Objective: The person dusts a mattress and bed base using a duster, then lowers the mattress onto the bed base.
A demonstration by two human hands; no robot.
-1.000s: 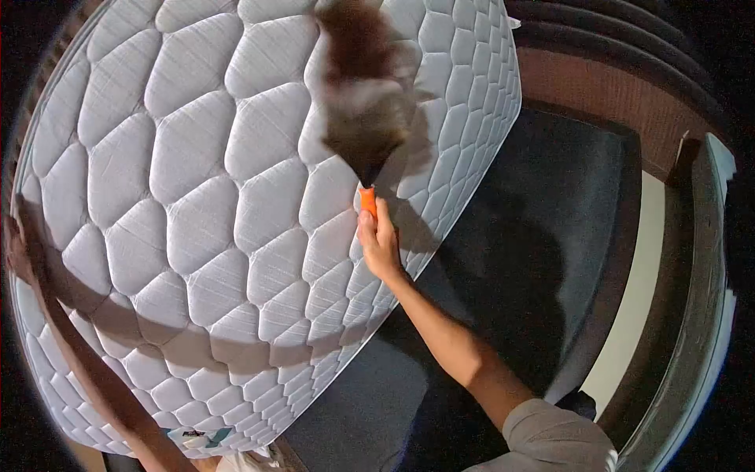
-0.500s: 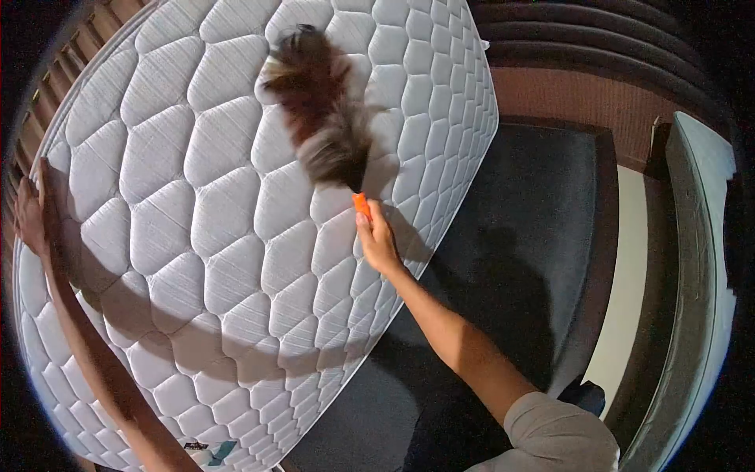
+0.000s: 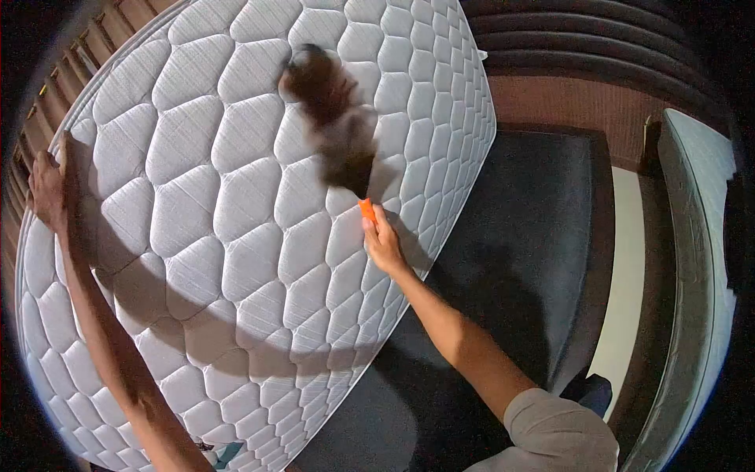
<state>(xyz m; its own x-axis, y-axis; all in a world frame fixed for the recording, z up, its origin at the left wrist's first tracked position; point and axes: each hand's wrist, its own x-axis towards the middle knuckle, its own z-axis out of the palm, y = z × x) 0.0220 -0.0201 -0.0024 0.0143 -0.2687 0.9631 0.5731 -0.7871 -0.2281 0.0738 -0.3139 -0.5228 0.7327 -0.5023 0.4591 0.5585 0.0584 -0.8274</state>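
Note:
A white quilted mattress (image 3: 252, 204) stands tilted up on its side and fills the left and middle of the view. My left hand (image 3: 51, 185) is closed over its upper left edge, the fingers reaching behind the rim. In my right hand (image 3: 384, 244) is the orange handle of a feather duster (image 3: 326, 102). The duster's brown and grey feathers, blurred by motion, lie over the upper middle of the mattress face. Whether every feather touches the fabric I cannot tell.
The dark bed base (image 3: 519, 228) lies to the right of the mattress. Behind it rises a dark padded headboard (image 3: 582, 35). Another mattress-like slab (image 3: 696, 236) stands upright at far right. Brown slatted curtain or panelling (image 3: 102, 39) shows at upper left.
The duster's feathers have shifted slightly right and down on the mattress. The mattress's left edge and my left hand appear a little farther right and higher.

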